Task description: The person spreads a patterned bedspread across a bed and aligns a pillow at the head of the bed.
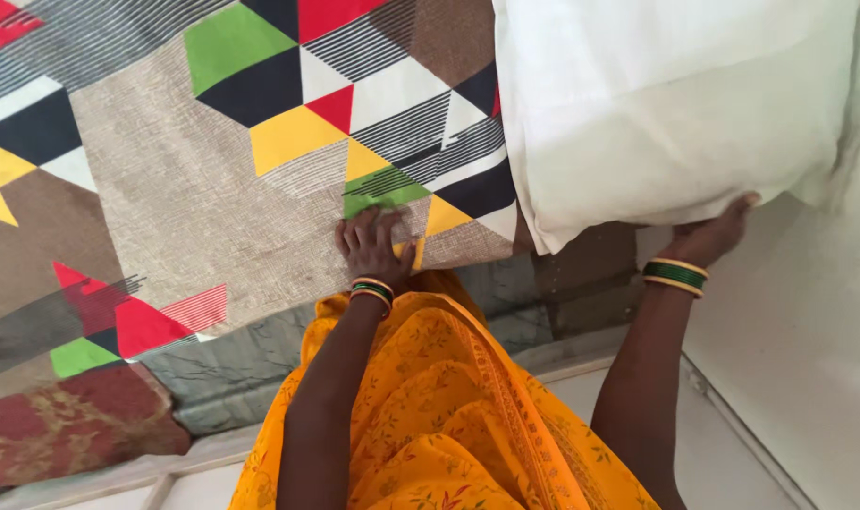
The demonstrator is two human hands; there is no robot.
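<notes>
My left hand (371, 244) presses flat, fingers spread, on a bedsheet (194, 189) printed with coloured triangles and striped patches, near its front edge. My right hand (711, 236) reaches under the lower corner of a large white pillow (666, 104) at the upper right, fingers curled against its underside and lifting it. Both wrists wear green and gold bangles. My orange patterned garment (449, 406) fills the lower middle.
A grey-green mattress edge (241, 364) shows below the sheet. A red and gold patterned cloth (71, 425) lies at the lower left. A brown bed frame part (590, 279) sits under the pillow. A white wall (808, 340) runs along the right.
</notes>
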